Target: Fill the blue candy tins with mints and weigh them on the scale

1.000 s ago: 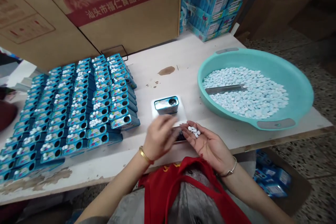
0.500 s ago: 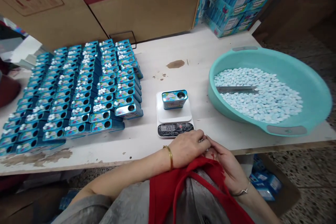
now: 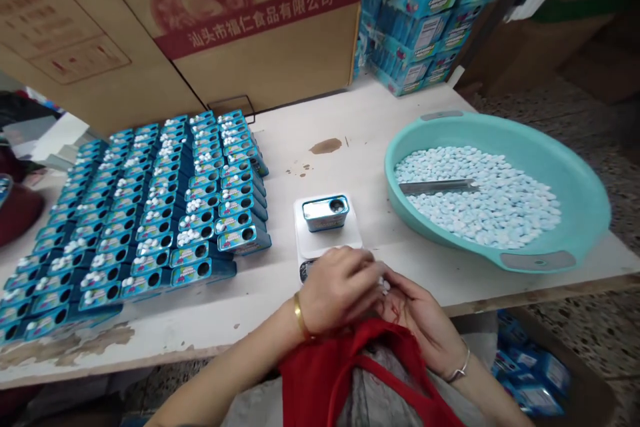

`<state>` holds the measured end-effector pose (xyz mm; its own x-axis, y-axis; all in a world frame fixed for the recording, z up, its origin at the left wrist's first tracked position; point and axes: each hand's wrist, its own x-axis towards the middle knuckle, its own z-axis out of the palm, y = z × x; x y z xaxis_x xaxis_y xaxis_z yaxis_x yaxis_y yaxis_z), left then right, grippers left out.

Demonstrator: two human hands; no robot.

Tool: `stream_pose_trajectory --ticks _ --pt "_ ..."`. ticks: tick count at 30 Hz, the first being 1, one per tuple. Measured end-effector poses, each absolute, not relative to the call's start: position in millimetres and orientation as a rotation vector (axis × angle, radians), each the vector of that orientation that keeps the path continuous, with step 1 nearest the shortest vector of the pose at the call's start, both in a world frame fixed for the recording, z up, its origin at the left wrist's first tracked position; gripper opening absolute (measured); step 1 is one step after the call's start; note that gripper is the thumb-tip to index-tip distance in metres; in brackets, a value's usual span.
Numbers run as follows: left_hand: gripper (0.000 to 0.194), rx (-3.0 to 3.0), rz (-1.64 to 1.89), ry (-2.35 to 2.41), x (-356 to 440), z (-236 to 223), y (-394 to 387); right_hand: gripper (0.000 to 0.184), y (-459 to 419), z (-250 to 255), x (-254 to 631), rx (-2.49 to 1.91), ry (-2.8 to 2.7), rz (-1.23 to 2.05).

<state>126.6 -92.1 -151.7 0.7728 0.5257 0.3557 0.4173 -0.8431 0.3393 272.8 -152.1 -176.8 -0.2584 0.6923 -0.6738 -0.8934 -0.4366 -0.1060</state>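
My right hand [image 3: 423, 323] is cupped palm up by the table's front edge, with a few small white candies [image 3: 385, 285] in it. Over that palm, my left hand [image 3: 340, 290] reaches with curled fingers; its fingertips are hidden, so what they pinch does not show. Just beyond the hands, a blue candy tin [image 3: 325, 213] stands upright on a white kitchen scale [image 3: 353, 233], the round hole in its top dark. My left hand covers most of the scale's display.
Rows of blue tins [image 3: 160, 213], many with white candies on top, fill the left of the table. At right a turquoise basin [image 3: 585, 200] holds candies and a metal scoop [image 3: 437, 187]. A large carton [image 3: 270, 60] and wrapped blue packs [image 3: 415, 33] stand behind.
My view has tipped upward, so the table sits lower in it. My left hand has shifted onto the scale's display, which showed before. The tin remains on the scale.
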Motion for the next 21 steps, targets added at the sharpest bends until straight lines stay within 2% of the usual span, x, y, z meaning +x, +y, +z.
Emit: stream_pose_trajectory --ticks 3,6,7,10,12,16,21 --pt "0.042 2.675 0.880 1.112 107.7 -135.5 -63.8 0.018 -137.4 -167.3 267.5 -0.840 0.306 1.844" --pt "0.071 2.589 0.784 1.350 93.0 -141.3 -34.8 0.018 -123.7 -162.9 262.0 -0.865 0.210 1.830" --pt "0.069 2.546 0.741 1.362 90.0 -146.2 -27.9 0.018 -120.0 -162.3 260.3 -0.861 0.183 1.819" --pt "0.039 2.531 0.739 1.287 87.4 -154.8 -22.0 0.018 -111.9 -160.6 256.6 -0.850 0.141 1.785" --pt "0.028 2.707 0.814 1.189 88.9 -149.9 -28.7 0.018 -108.6 -158.0 255.2 -0.831 0.124 1.746" --pt "0.028 3.075 0.897 1.038 91.0 -132.4 -42.0 0.015 -102.6 -152.3 252.9 -0.786 0.090 1.675" --pt "0.027 3.111 0.812 1.100 85.7 -138.1 -37.7 0.012 -96.3 -151.8 248.5 -0.798 0.082 1.706"
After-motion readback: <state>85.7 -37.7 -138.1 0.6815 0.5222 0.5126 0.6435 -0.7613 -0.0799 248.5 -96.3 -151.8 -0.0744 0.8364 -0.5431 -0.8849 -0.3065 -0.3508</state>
